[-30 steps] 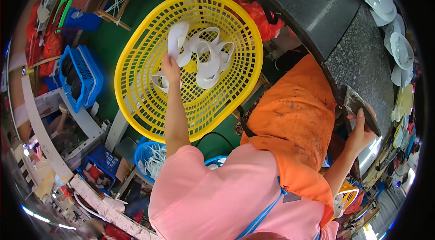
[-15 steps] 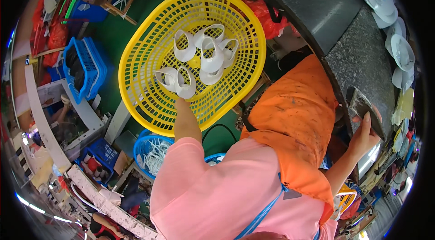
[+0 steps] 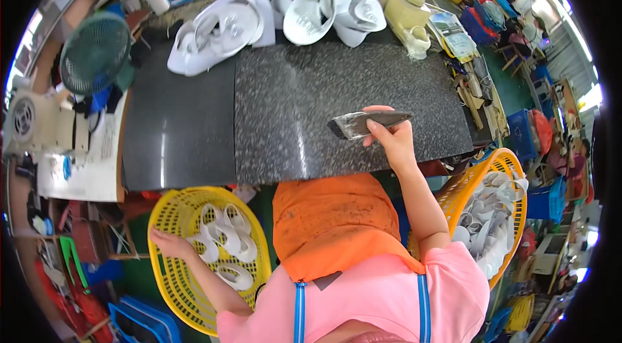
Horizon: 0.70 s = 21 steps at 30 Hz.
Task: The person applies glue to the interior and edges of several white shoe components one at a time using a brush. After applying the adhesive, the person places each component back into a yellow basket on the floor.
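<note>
My right hand [image 3: 392,136] is closed round a flat, wide brush [image 3: 353,125] with a dark bristle end, held above the speckled dark stone worktop [image 3: 311,90]. At the lower left, my left hand [image 3: 172,243] is by the left side of a yellow plastic basket [image 3: 159,213], its fingers stretched out and nothing visible in them. Inside that basket lie several white, looped shoe-upper pieces [image 3: 228,237]. More white shoe uppers [image 3: 310,14] lie in a row along the worktop's far edge.
A yellowish squeeze bottle [image 3: 409,3] stands at the worktop's far right, beside a printed packet [image 3: 453,35] and tools. An orange basket [image 3: 461,195] full of white pieces is at my right. On the left are a green fan [image 3: 96,53] and a beige machine [image 3: 39,124].
My view has swung from the basket on my left to the worktop ahead. My left hand has shifted to the basket's left side; the brush stays in my right hand.
</note>
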Each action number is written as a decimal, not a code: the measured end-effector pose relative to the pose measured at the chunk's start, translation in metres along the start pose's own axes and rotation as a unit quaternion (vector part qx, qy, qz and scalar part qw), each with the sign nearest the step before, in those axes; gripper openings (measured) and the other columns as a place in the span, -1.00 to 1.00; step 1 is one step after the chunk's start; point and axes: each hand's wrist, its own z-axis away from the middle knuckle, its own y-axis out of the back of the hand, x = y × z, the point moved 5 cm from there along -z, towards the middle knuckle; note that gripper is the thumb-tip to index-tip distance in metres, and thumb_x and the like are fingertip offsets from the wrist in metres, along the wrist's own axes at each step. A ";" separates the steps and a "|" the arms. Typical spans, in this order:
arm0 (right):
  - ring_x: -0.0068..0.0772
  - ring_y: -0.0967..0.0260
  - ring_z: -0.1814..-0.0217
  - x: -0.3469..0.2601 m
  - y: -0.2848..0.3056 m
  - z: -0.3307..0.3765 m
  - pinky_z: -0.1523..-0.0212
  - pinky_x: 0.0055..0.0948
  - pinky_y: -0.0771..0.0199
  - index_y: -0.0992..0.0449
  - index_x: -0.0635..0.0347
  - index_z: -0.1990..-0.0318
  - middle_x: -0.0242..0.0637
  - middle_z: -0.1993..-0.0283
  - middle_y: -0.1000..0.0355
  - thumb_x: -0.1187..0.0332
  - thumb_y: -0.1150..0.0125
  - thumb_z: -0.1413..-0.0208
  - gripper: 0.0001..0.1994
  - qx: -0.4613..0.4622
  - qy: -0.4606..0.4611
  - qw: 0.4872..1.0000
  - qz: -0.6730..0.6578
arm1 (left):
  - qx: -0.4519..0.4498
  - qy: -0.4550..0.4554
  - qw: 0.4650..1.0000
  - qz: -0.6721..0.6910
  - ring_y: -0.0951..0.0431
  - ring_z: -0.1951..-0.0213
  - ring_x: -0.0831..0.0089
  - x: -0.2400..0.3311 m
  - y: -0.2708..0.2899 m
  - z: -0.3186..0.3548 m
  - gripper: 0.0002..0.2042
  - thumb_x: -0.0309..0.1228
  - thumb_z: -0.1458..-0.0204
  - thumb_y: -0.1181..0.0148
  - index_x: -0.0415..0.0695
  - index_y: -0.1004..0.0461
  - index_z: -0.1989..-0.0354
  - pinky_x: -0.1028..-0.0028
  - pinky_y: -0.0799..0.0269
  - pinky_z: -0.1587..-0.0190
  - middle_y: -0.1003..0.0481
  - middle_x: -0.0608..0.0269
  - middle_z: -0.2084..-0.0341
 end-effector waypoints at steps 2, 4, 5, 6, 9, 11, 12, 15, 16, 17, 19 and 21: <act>-0.59 -0.38 0.53 0.000 0.024 -0.015 0.48 -0.59 -0.40 -0.45 0.32 0.12 -0.28 0.36 -0.49 0.51 -0.10 -0.03 -0.77 0.034 -0.028 0.999 0.002 | -0.027 -0.009 0.997 0.075 -0.48 0.19 0.09 0.082 -0.012 -0.031 -0.70 -0.33 -0.25 0.19 -0.23 -0.31 -0.02 0.28 -0.35 0.18 -0.45 -0.03 0.14; -0.62 -0.35 0.55 -0.002 0.053 -0.038 0.52 -0.61 -0.38 -0.47 0.29 0.12 -0.32 0.39 -0.49 0.47 -0.10 -0.04 -0.77 0.069 -0.020 0.997 0.040 | -0.057 -0.156 0.979 0.122 -0.37 0.18 0.26 0.139 -0.039 -0.054 -0.74 -0.53 -0.14 0.11 -0.24 -0.32 -0.01 0.40 -0.30 0.15 -0.34 0.11 0.15; -0.64 -0.35 0.54 -0.006 0.070 -0.053 0.52 -0.62 -0.38 -0.47 0.28 0.12 -0.34 0.41 -0.47 0.46 -0.12 -0.04 -0.77 0.089 -0.002 0.995 0.051 | -0.085 -0.180 0.968 0.150 -0.38 0.25 0.30 0.165 -0.049 -0.059 -0.77 -0.56 -0.10 0.06 -0.24 -0.38 0.07 0.42 -0.31 0.18 -0.36 0.14 0.25; -0.66 -0.35 0.53 -0.010 0.092 -0.070 0.52 -0.63 -0.38 -0.48 0.27 0.11 -0.36 0.44 -0.45 0.45 -0.14 -0.04 -0.77 0.112 0.015 0.991 0.065 | -0.116 -0.205 0.955 0.180 -0.39 0.31 0.34 0.204 -0.055 -0.057 -0.80 -0.59 -0.05 0.01 -0.23 -0.44 0.15 0.44 -0.32 0.22 -0.37 0.16 0.34; -0.34 -0.42 0.51 -0.009 0.191 -0.133 0.45 -0.40 -0.40 -0.52 0.27 0.22 -0.21 0.53 -0.46 0.29 -0.16 -0.01 -0.75 0.265 0.077 0.918 0.286 | -0.287 -0.241 0.890 0.260 -0.42 0.44 0.40 0.289 -0.093 -0.035 -0.91 -0.57 0.03 -0.13 -0.23 -0.54 0.35 0.47 -0.35 0.32 -0.41 0.21 0.53; -0.06 -0.44 0.41 -0.016 0.233 -0.170 0.36 -0.24 -0.40 -0.52 0.26 0.26 -0.08 0.50 -0.46 0.19 -0.18 0.02 -0.70 0.320 0.104 0.842 0.422 | -0.417 -0.279 0.822 0.271 -0.48 0.47 0.41 0.359 -0.106 0.001 -0.83 -0.50 0.07 -0.20 -0.23 -0.56 0.27 0.48 -0.38 0.37 -0.47 0.16 0.56; 0.06 -0.43 0.35 -0.020 0.240 -0.186 0.32 -0.18 -0.39 -0.52 0.26 0.27 -0.03 0.46 -0.46 0.15 -0.18 0.04 -0.67 0.316 0.126 0.829 0.444 | -0.540 -0.111 0.785 0.284 -0.52 0.49 0.37 0.388 -0.114 0.028 -0.78 -0.41 0.07 -0.20 -0.19 -0.56 0.23 0.45 -0.41 0.40 -0.50 0.08 0.56; 0.10 -0.42 0.27 -0.024 0.241 -0.228 0.27 -0.12 -0.39 -0.50 0.30 0.34 0.04 0.41 -0.46 0.14 -0.20 0.07 -0.66 0.276 0.113 0.818 0.493 | -0.340 -0.558 0.709 0.263 -0.50 0.15 0.11 0.480 -0.129 0.096 -0.60 -0.17 0.14 -0.27 -0.19 -0.50 0.19 0.29 -0.40 0.08 -0.54 0.04 0.40; 0.12 -0.42 0.28 -0.018 0.243 -0.242 0.27 -0.11 -0.39 -0.48 0.34 0.38 0.07 0.41 -0.46 0.14 -0.21 0.08 -0.65 0.254 0.113 0.806 0.523 | -0.337 -0.566 0.703 0.267 -0.37 -0.03 0.12 0.509 -0.136 0.114 -0.55 -0.19 0.14 -0.28 -0.27 -0.46 0.14 0.30 -0.28 -0.08 -0.51 0.06 0.25; 0.12 -0.41 0.23 0.004 0.269 -0.257 0.21 -0.10 -0.39 -0.48 0.35 0.34 0.10 0.35 -0.45 0.11 -0.22 0.12 -0.60 0.232 0.120 0.796 0.547 | -0.284 -0.604 0.704 0.244 -0.33 -0.07 0.10 0.540 -0.142 0.131 -0.48 -0.18 0.17 -0.30 -0.33 -0.41 0.12 0.33 -0.21 -0.14 -0.46 0.00 0.17; 0.10 -0.38 0.12 0.013 0.257 -0.270 0.13 -0.12 -0.36 -0.48 0.32 0.29 0.12 0.24 -0.41 0.10 -0.27 0.16 -0.58 0.194 0.023 0.797 0.572 | -0.188 -0.614 0.742 0.192 -0.38 0.03 0.15 0.575 -0.169 0.136 -0.43 -0.15 0.28 -0.37 -0.28 -0.37 0.14 0.30 -0.24 -0.06 -0.45 0.00 0.32; 0.07 -0.36 0.06 -0.005 0.250 -0.260 0.12 -0.11 -0.38 -0.41 0.27 0.12 0.04 0.11 -0.35 0.05 -0.29 0.17 -0.47 0.263 0.002 0.771 0.581 | -0.216 -0.607 0.752 0.137 -0.40 0.10 0.19 0.588 -0.201 0.131 -0.45 -0.16 0.29 -0.37 -0.25 -0.37 0.15 0.31 -0.26 0.02 -0.45 0.05 0.35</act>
